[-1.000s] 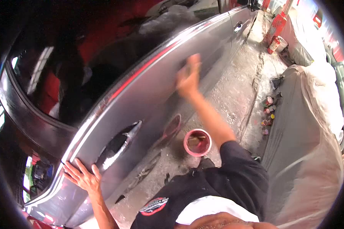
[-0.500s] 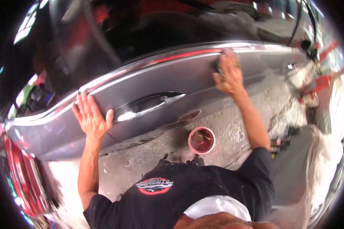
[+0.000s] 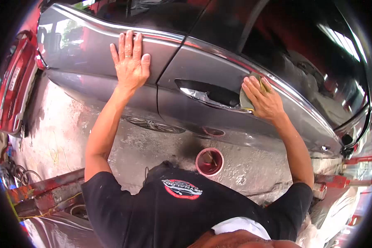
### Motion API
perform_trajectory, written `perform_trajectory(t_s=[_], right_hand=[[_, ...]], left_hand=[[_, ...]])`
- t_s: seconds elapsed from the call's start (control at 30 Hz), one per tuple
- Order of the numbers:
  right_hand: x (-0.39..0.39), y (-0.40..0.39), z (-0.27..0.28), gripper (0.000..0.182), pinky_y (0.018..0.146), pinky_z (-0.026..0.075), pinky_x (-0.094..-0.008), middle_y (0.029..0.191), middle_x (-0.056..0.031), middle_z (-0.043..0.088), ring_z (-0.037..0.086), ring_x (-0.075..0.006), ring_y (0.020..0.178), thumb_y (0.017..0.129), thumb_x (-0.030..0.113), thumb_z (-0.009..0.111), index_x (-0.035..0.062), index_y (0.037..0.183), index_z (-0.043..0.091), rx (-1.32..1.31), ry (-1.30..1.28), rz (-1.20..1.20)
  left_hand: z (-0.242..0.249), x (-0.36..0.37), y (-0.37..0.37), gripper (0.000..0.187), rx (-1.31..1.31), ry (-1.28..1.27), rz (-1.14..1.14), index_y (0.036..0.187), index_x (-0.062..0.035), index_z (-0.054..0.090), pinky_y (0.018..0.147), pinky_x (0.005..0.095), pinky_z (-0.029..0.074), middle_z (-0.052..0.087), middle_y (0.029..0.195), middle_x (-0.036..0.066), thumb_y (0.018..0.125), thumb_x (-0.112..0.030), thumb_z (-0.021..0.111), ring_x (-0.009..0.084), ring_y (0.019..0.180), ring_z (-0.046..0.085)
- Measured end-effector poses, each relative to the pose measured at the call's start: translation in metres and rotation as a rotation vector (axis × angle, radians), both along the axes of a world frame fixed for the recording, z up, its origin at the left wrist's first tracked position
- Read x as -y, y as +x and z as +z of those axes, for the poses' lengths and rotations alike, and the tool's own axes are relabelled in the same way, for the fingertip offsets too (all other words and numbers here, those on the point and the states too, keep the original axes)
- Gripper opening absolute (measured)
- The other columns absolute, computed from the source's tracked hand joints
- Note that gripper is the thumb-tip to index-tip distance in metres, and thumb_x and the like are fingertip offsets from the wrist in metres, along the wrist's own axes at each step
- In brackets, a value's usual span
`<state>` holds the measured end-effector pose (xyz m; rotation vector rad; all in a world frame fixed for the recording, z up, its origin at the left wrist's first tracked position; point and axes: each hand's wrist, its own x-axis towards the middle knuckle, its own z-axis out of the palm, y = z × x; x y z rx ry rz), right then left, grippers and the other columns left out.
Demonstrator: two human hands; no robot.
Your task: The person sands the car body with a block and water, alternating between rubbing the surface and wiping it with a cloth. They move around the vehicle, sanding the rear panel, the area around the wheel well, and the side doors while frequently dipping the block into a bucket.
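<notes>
A grey car door (image 3: 211,68) with a chrome strip (image 3: 231,56) under its window spans the view. My left hand (image 3: 130,68) lies flat on the grey panel left of the door seam, palm down, fingertips touching the chrome strip. My right hand (image 3: 265,99) presses a thin grey-green pad (image 3: 247,98) with yellowish edges against the door. Part of the pad is hidden under my fingers. Just left of that hand is the dark door handle recess (image 3: 215,95), with a shiny lower edge.
A pink bucket (image 3: 199,167) with liquid and something brownish inside stands on the wet concrete floor (image 3: 244,165) below the door. A red car (image 3: 14,82) is at far left. Red metal beams (image 3: 49,196) lie lower left. Plastic sheeting (image 3: 335,211) hangs lower right.
The view has turned. My right hand has come down from the chrome strip to beside the handle recess. My left hand now rests farther from the recess, across the door seam.
</notes>
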<state>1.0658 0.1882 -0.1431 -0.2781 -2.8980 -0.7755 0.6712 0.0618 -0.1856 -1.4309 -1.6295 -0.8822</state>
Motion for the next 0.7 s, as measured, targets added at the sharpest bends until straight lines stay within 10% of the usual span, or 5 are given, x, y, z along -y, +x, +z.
perform_trajectory(t_s=[0.13,0.23,0.37,0.57,0.7], right_hand=[[0.038,-0.102,-0.002,0.071,0.121,0.018,-0.0415,0.155,-0.0109,0.034,0.031,-0.0223,0.144,0.076,0.018,0.055,0.0022,0.144,0.041,-0.117,0.241,0.117],[0.045,-0.127,0.001,0.07,0.122,0.015,-0.0404,0.156,-0.0094,0.032,0.029,-0.0198,0.145,0.082,0.023,0.054,0.001,0.146,0.036,-0.132,-0.156,0.164],[0.018,-0.046,0.017,0.073,0.123,0.013,-0.0406,0.157,-0.0094,0.03,0.025,-0.0193,0.147,0.08,0.021,0.059,0.0017,0.146,0.036,-0.001,0.04,0.102],[0.058,-0.171,-0.012,0.067,0.121,0.018,-0.0414,0.154,-0.0111,0.035,0.034,-0.0239,0.142,0.082,0.018,0.051,0.0012,0.146,0.037,-0.318,-0.097,0.153],[0.046,-0.077,-0.011,0.073,0.118,0.024,-0.0439,0.152,-0.0134,0.038,0.033,-0.0285,0.142,0.08,0.027,0.063,0.0087,0.146,0.039,-0.388,-0.204,-0.154]], left_hand=[[-0.004,0.001,-0.002,0.055,0.007,0.025,-0.04,0.147,-0.0076,0.04,0.117,0.054,0.005,0.031,0.156,0.014,0.099,-0.034,0.039,0.0341,0.146,0.022],[-0.005,-0.003,-0.001,0.055,0.035,0.009,-0.046,0.148,-0.0078,0.038,0.118,0.0534,0.004,0.03,0.156,0.015,0.098,-0.032,0.04,0.0335,0.147,0.02],[-0.006,-0.005,0.004,0.056,0.051,0.05,-0.02,0.148,-0.0089,0.038,0.118,0.0542,0.005,0.03,0.156,0.015,0.097,-0.032,0.041,0.0341,0.146,0.021],[-0.002,-0.004,0.004,0.056,0.054,0.013,-0.029,0.148,-0.0084,0.038,0.117,0.055,0.006,0.028,0.157,0.015,0.097,-0.032,0.042,0.0347,0.147,0.02],[-0.012,0.003,-0.011,0.058,0.0,-0.049,-0.065,0.145,-0.0061,0.042,0.118,0.0541,0.007,0.029,0.155,0.018,0.095,-0.034,0.044,0.0365,0.146,0.02]])
